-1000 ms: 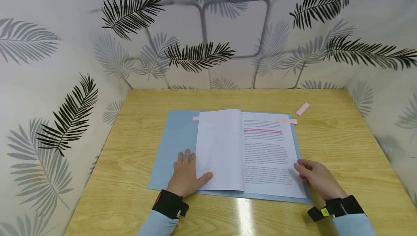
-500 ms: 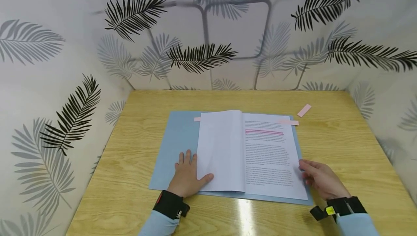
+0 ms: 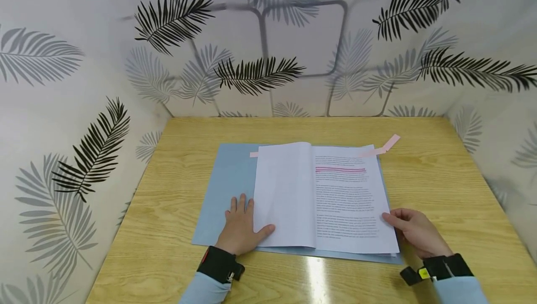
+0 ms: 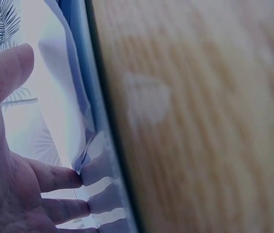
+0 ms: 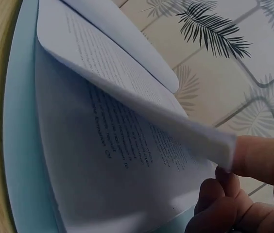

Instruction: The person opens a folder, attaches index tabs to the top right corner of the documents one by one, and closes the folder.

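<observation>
A blue-covered document (image 3: 224, 183) lies open on a wooden table. My left hand (image 3: 242, 229) rests with spread, straight fingers over the edge of its blank left page (image 3: 283, 196) and the cover. On the other side, my right hand (image 3: 421, 233) pinches the outer edge of the printed right page (image 3: 346, 206) between thumb and fingers. In the right wrist view that lifted page (image 5: 176, 124) curves up, and another printed sheet (image 5: 74, 160) shows beneath. A pink sticky tab (image 3: 370, 152) juts from the right page's upper edge; pink highlighter lines (image 3: 340, 170) cross its text.
Another pink strip (image 3: 392, 142) lies on the table behind the document's right corner. A third pink tab (image 3: 254, 155) sticks out at the left page. Wooden tabletop (image 3: 168, 178) surrounds the document, with leaf-patterned cloth (image 3: 260, 38) behind and at both sides.
My right hand has taken hold of the right page's edge and raised it slightly off the sheet below. The page's pink tab has tilted upward. My left hand stays in place.
</observation>
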Available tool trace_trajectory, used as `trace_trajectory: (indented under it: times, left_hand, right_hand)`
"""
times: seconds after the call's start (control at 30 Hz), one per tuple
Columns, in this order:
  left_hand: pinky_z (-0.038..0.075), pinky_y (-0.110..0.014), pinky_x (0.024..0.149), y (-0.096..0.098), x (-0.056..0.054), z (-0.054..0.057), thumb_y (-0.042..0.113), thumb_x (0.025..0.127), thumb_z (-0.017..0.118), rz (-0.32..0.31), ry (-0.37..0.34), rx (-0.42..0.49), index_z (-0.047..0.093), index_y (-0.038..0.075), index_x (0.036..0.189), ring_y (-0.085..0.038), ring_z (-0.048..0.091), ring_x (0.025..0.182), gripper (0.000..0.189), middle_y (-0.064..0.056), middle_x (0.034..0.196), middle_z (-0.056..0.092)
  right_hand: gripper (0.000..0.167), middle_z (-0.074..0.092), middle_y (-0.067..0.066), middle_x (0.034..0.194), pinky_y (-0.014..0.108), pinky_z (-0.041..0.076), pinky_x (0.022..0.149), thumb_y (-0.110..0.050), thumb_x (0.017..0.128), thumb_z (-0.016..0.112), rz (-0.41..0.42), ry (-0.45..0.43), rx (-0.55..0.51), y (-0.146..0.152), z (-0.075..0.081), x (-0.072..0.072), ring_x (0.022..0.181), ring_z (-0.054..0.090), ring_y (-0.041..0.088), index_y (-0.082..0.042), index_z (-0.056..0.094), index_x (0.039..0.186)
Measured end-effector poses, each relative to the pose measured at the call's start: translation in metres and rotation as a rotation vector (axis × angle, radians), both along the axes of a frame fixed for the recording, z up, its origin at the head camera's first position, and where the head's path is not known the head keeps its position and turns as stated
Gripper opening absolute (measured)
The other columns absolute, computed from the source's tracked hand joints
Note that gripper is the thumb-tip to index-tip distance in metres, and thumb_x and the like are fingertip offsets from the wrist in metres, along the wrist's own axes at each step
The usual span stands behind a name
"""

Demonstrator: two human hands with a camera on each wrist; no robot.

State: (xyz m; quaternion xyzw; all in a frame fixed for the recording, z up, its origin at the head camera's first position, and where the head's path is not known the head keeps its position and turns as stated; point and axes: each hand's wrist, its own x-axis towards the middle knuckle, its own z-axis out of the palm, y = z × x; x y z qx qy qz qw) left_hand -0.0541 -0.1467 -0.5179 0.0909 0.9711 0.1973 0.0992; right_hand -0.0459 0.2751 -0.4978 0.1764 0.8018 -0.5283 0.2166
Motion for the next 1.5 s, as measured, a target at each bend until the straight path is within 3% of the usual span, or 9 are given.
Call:
trace_trajectory:
  times: [0.17, 0.87, 0.97, 1.2, 1.37, 1.5]
  left_hand:
    - [0.023, -0.069, 0.102, 0.0, 0.0, 0.0, 0.069, 0.084, 0.053, 0.001, -0.002, -0.002, 0.033, -0.006, 0.146, -0.052, 0.01, 0.14, 0.099, -0.031, 0.153, 0.017]
    - [0.022, -0.07, 0.102, 0.001, -0.001, -0.003, 0.069, 0.085, 0.053, -0.008, -0.007, 0.002, 0.031, -0.006, 0.146, -0.052, 0.008, 0.14, 0.099, -0.031, 0.153, 0.016]
    - [0.021, -0.07, 0.103, 0.001, -0.001, -0.004, 0.069, 0.085, 0.052, -0.003, -0.007, 0.0, 0.031, -0.005, 0.147, -0.052, 0.007, 0.14, 0.099, -0.03, 0.154, 0.015]
    - [0.019, -0.07, 0.103, 0.001, -0.001, -0.002, 0.069, 0.085, 0.053, -0.001, -0.021, -0.006, 0.031, -0.006, 0.147, -0.051, 0.007, 0.14, 0.099, -0.03, 0.154, 0.015]
    - [0.019, -0.071, 0.102, 0.002, -0.001, 0.0, 0.068, 0.085, 0.054, -0.001, -0.02, 0.013, 0.032, -0.006, 0.146, -0.052, 0.007, 0.14, 0.099, -0.031, 0.154, 0.015]
    - [0.019, -0.071, 0.102, 0.002, 0.0, -0.002, 0.067, 0.085, 0.055, 0.001, -0.011, 0.021, 0.032, -0.006, 0.146, -0.052, 0.007, 0.14, 0.098, -0.031, 0.153, 0.016]
  right_hand:
    - [0.054, 0.063, 0.006, 0.089, 0.031, 0.044, 0.066, -0.044, 0.091, 0.064, 0.016, 0.047, 0.099, 0.0, 0.001, 0.003, 0.082, 0.053, 0.021, 0.006, 0.062, 0.112]
    - [0.042, 0.066, 0.009, 0.088, 0.029, 0.05, 0.063, -0.032, 0.095, 0.061, -0.002, 0.145, 0.216, -0.006, 0.014, 0.008, 0.076, 0.061, 0.02, 0.005, 0.057, 0.115]
    - [0.04, 0.067, 0.01, 0.089, 0.03, 0.051, 0.064, -0.03, 0.097, 0.058, 0.003, 0.153, 0.214, -0.006, 0.017, 0.009, 0.076, 0.063, 0.02, 0.006, 0.057, 0.114]
    - [0.057, 0.068, 0.009, 0.091, 0.03, 0.046, 0.061, -0.037, 0.094, 0.062, 0.035, 0.106, 0.174, -0.004, 0.019, 0.009, 0.076, 0.061, 0.02, 0.007, 0.049, 0.128]
    - [0.049, 0.066, 0.012, 0.093, 0.029, 0.051, 0.065, -0.024, 0.093, 0.066, 0.054, 0.116, 0.184, -0.005, 0.015, 0.008, 0.079, 0.06, 0.021, 0.009, 0.05, 0.126]
    - [0.053, 0.063, 0.014, 0.093, 0.028, 0.052, 0.066, -0.02, 0.094, 0.065, 0.069, 0.136, 0.164, -0.005, 0.015, 0.007, 0.079, 0.059, 0.021, 0.008, 0.045, 0.133]
